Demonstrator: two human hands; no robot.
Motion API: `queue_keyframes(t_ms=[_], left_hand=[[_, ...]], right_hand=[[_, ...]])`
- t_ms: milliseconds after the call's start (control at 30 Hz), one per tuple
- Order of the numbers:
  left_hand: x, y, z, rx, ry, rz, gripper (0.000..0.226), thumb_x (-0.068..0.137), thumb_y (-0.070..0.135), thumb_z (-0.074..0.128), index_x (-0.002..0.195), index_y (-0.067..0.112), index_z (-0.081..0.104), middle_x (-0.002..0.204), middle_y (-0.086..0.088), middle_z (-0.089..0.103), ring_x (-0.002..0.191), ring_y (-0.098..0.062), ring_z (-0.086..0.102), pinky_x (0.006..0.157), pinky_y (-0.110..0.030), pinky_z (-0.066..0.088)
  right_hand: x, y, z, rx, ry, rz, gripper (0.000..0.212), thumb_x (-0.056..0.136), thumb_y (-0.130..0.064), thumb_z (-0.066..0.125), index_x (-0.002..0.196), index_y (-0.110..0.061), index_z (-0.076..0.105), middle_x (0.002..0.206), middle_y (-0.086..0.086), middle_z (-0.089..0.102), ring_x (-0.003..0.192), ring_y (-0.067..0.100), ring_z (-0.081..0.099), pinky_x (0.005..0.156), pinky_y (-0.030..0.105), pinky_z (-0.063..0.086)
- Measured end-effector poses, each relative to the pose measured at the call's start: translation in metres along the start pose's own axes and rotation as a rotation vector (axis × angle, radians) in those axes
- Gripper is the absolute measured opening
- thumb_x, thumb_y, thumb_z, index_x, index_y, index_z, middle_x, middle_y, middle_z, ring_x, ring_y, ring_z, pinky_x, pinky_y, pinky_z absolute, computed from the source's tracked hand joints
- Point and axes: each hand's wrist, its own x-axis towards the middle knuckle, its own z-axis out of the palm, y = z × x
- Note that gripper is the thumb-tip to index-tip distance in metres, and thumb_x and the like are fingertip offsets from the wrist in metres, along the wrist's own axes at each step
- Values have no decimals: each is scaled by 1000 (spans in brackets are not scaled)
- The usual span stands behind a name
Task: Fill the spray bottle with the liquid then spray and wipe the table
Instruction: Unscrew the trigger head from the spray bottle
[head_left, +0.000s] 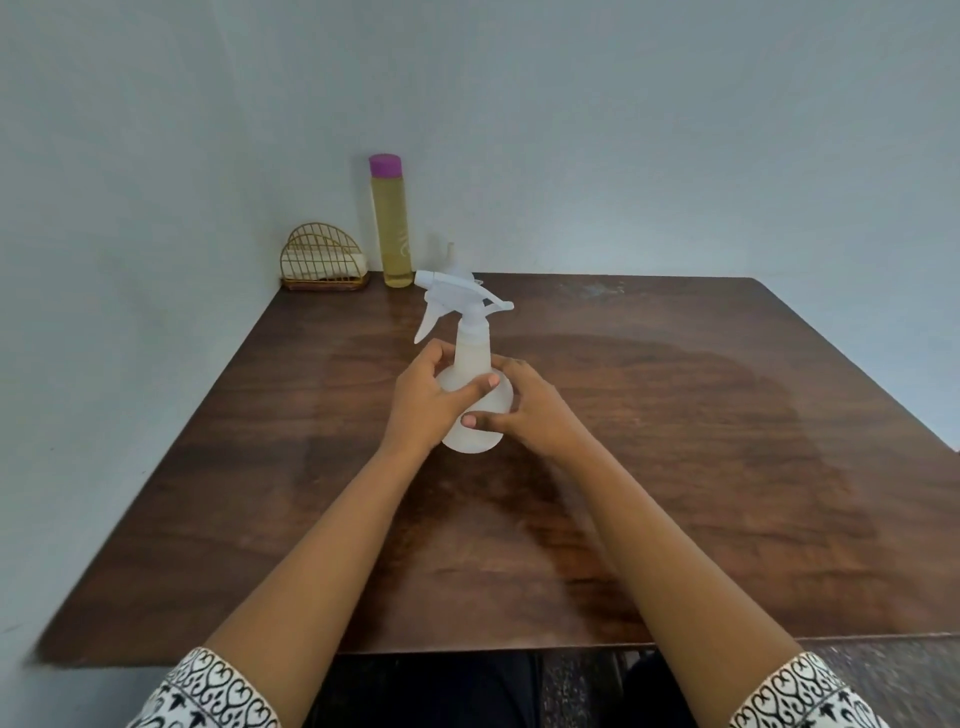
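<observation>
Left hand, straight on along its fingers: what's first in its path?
The spray bottle: the left hand grips its body, so there is no gap. Beyond the bottle it would likely meet the right hand, though depth is unclear.

The table (675, 467) has a dark brown, glossy wood-grain top, with its left and far edges against the walls and a pale scuffed patch (597, 289) near the far edge. In the far left corner sits a gold wire holder (322, 249) with a folded pale cloth (332, 268) inside, and just to its right stands a tall bottle (392, 228) of yellow liquid with a purple cap. A white spray bottle (471, 353) stands upright near the middle, well apart from both.
</observation>
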Motion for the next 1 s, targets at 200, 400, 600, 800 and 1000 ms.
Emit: queue_keyframes(t_ms=[200, 400, 600, 800, 1000], left_hand=[[-13, -11, 16, -109, 104, 54, 42, 75, 42, 76, 108, 25, 56, 103, 5, 65, 96, -11, 62, 77, -28, 54], [-17, -20, 21, -155, 87, 58, 58, 70, 51, 69, 117, 21, 54, 107, 2, 66, 102, -16, 62, 86, -42, 53], [-14, -25, 18, -129, 51, 60, 65, 70, 51, 71, 123, 19, 54, 109, 2, 66, 102, -12, 63, 86, -39, 54], [-10, -27, 17, -106, 38, 49, 72, 68, 57, 70, 126, 19, 53, 115, 3, 62, 106, -11, 59, 87, -29, 52], [-2, -26, 14, -136, -48, 18, 64, 76, 34, 77, 132, 15, 51, 119, 5, 60, 107, -7, 57, 81, -14, 47]], right_hand=[[-15, -31, -10, 454, 322, 1, 38, 84, -28, 69, 120, -20, 60, 118, -9, 64, 110, 3, 58, 91, 21, 48], [15, -58, 24, 183, 627, -53, 41, 69, -46, 77, 99, -21, 66, 91, -9, 67, 86, 6, 63, 78, 31, 55], [21, -46, 15, 138, 569, -150, 39, 70, -42, 78, 98, -16, 67, 92, -4, 69, 87, 11, 64, 77, 37, 55], [29, -39, -6, 195, 323, -225, 23, 76, -25, 77, 96, -16, 68, 88, -12, 68, 84, 3, 64, 75, 21, 52], [44, -37, -50, 347, -289, -149, 18, 90, -18, 57, 105, -11, 65, 101, -2, 69, 99, 16, 64, 91, 32, 52]])
